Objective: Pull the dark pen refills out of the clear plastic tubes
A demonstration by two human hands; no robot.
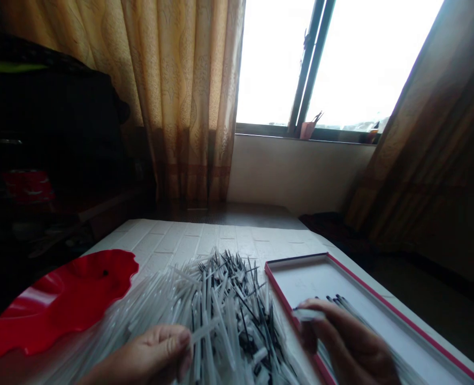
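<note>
My left hand (pixel 152 347) pinches a translucent plastic tube (pixel 205 330) between thumb and fingers, its free end pointing right over the pile. Under and around it lies a heap of clear plastic tubes (pixel 157 299), mixed with thin dark rods (pixel 237 275). Over the near left edge of a shallow red-rimmed box (pixel 301 275), my right hand (pixel 349 345) is closed on a small whitish translucent piece (pixel 309 314), held by thumb and forefinger; its exact kind is blurred. Inside the box, partly behind this hand, lie several tubes with dark tips (pixel 339 300).
A red wavy-rimmed plastic dish (pixel 72 299) stands at the left of the white brick-patterned table (pixel 181 235). Beyond are a curtain (pixel 192 96), a window and a pink pot (pixel 307 130) on the sill. Dark furniture stands at far left.
</note>
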